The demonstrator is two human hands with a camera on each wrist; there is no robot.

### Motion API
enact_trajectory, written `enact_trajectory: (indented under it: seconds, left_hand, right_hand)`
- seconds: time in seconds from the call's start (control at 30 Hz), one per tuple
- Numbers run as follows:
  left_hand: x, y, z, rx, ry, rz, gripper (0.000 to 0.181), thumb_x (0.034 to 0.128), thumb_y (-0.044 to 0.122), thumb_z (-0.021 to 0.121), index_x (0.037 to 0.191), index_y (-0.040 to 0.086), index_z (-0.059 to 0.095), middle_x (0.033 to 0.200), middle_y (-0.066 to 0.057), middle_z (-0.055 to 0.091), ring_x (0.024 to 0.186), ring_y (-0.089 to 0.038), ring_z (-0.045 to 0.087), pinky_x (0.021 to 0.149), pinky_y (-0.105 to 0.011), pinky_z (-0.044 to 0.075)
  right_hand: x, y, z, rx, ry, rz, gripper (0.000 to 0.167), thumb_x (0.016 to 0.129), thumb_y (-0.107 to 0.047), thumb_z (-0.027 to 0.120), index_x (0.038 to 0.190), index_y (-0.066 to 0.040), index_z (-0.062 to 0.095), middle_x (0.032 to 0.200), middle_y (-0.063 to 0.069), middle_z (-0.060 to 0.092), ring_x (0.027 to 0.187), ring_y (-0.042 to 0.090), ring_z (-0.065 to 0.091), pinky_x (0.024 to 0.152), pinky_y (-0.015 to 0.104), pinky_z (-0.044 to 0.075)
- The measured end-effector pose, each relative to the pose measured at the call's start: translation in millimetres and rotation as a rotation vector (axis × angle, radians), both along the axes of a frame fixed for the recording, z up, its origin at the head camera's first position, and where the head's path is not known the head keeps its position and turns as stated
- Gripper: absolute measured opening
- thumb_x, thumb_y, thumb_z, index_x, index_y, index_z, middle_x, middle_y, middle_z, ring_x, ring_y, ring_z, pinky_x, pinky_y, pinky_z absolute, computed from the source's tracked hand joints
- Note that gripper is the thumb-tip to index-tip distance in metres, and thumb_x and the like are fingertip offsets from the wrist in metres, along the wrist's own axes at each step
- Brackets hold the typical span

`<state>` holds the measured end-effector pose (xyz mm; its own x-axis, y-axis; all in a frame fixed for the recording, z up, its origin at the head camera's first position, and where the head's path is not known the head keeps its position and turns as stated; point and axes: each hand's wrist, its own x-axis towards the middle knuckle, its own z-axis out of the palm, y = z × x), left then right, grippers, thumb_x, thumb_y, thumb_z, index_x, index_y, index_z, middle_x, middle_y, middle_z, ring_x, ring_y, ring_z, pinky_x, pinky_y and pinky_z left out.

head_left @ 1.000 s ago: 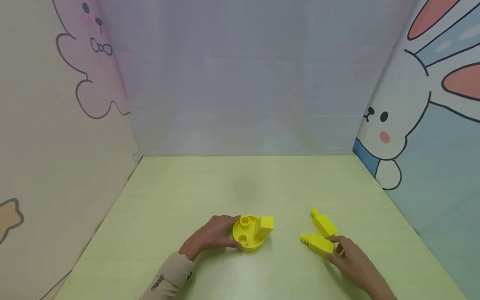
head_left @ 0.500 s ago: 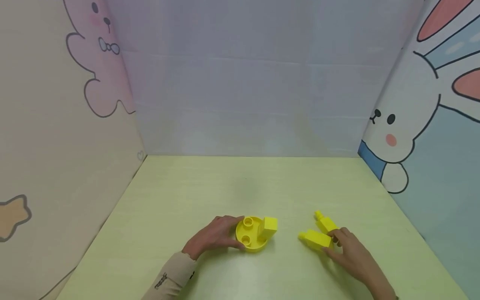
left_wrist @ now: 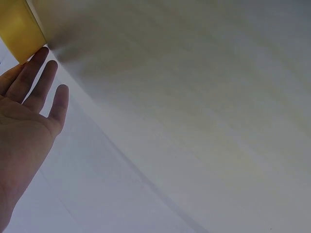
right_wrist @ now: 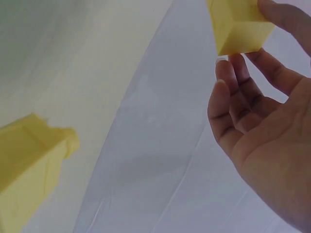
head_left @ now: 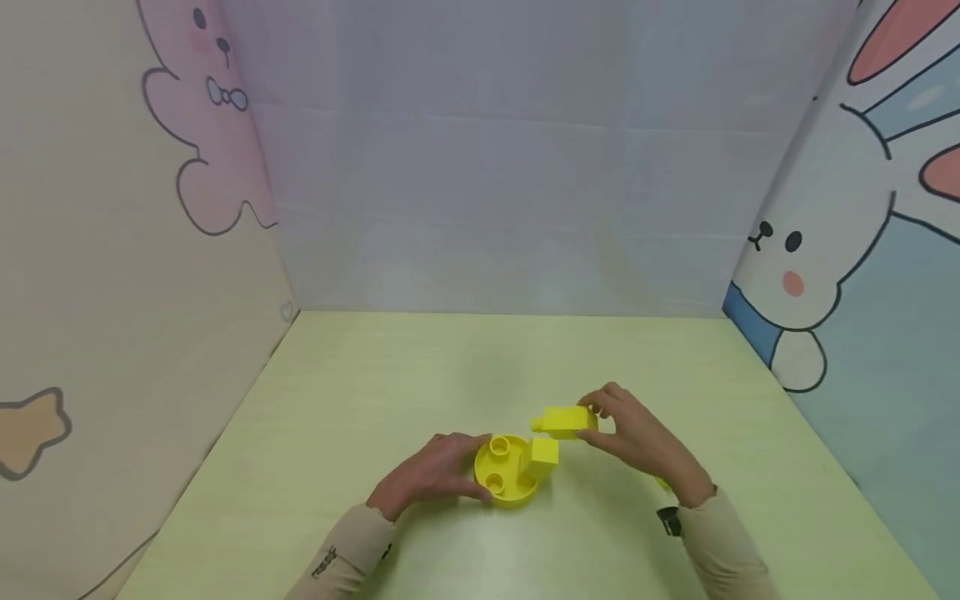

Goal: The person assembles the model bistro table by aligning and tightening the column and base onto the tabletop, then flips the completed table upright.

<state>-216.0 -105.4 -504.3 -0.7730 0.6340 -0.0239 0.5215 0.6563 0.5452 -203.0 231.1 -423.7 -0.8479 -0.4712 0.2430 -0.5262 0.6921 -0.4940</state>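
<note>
A round yellow base [head_left: 512,498] with two raised ring sockets lies on the table, one yellow block [head_left: 541,457] standing upright at its right side. My left hand [head_left: 431,477] holds the base by its left rim between thumb and fingers; the left wrist view catches only the edge of the base [left_wrist: 20,29] at the fingertips. With thumb and fingers my right hand [head_left: 637,433] pinches the square end of a yellow block with a knobbed peg [head_left: 564,422], lifted just behind the standing block, peg facing left. Part of that block [right_wrist: 240,29] shows in the right wrist view.
Another yellow pegged block [right_wrist: 29,165] lies on the table; in the head view the right wrist covers most of it. Behind the pale table [head_left: 390,375] stands a plain back wall [head_left: 480,167], with cartoon-printed walls at both sides.
My right hand has picked up the nearer pegged block and carried it left and away from me, close to the round base. My left hand keeps its hold on the base.
</note>
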Motion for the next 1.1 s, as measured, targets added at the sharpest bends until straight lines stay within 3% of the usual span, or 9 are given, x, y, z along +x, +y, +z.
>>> enact_trajectory:
  seconds: [0.13, 0.27, 0.67, 0.9, 1.1]
  left_hand:
    - [-1.5, -0.3, -0.5, 0.008, 0.007, -0.010, 0.089, 0.0826, 0.054, 0.084, 0.151, 0.005, 0.052, 0.148, -0.007, 0.057, 0.134, -0.025, 0.053, 0.114, -0.050, 0.037]
    - [-3.3, -0.4, -1.8, 0.004, 0.009, -0.016, 0.090, 0.0823, 0.055, 0.084, 0.151, 0.007, 0.052, 0.148, -0.005, 0.058, 0.134, -0.023, 0.054, 0.113, -0.050, 0.038]
    - [-4.4, -0.2, -0.4, 0.009, 0.002, -0.032, 0.088, 0.0834, 0.055, 0.083, 0.151, 0.007, 0.053, 0.146, -0.003, 0.059, 0.131, -0.020, 0.055, 0.111, -0.050, 0.040]
    - [-4.9, -0.3, -0.6, 0.003, 0.005, -0.022, 0.090, 0.0829, 0.055, 0.083, 0.151, 0.005, 0.052, 0.147, -0.005, 0.058, 0.133, -0.021, 0.054, 0.113, -0.049, 0.039]
    - [-5.2, 0.3, -0.5, 0.015, 0.000, -0.031, 0.086, 0.0823, 0.054, 0.084, 0.151, 0.012, 0.054, 0.143, 0.003, 0.061, 0.128, -0.016, 0.057, 0.111, -0.048, 0.041]
  right_hand:
    - [-18.1, -21, 4.8, 0.009, -0.039, 0.109, 0.029, 0.093, -0.017, 0.079, 0.116, -0.003, 0.068, 0.102, 0.002, 0.056, 0.095, 0.023, 0.056, 0.083, 0.043, 0.052]
    - [-27.4, -39, 10.0, 0.048, -0.072, 0.158, 0.030, 0.093, -0.020, 0.079, 0.116, -0.003, 0.070, 0.102, 0.003, 0.057, 0.096, 0.024, 0.055, 0.083, 0.041, 0.051]
    - [-39.0, -68, 2.9, 0.084, -0.133, 0.218, 0.031, 0.092, -0.021, 0.080, 0.116, -0.004, 0.072, 0.102, 0.003, 0.056, 0.094, 0.027, 0.049, 0.079, 0.035, 0.045]
    - [-40.9, -79, -2.8, 0.063, -0.130, 0.211, 0.033, 0.093, -0.028, 0.078, 0.117, -0.006, 0.073, 0.103, 0.003, 0.057, 0.095, 0.024, 0.048, 0.080, 0.036, 0.046]
    - [-41.2, -87, -7.8, 0.053, -0.125, 0.227, 0.034, 0.094, -0.029, 0.078, 0.119, -0.006, 0.073, 0.104, 0.004, 0.058, 0.097, 0.024, 0.049, 0.082, 0.038, 0.046]
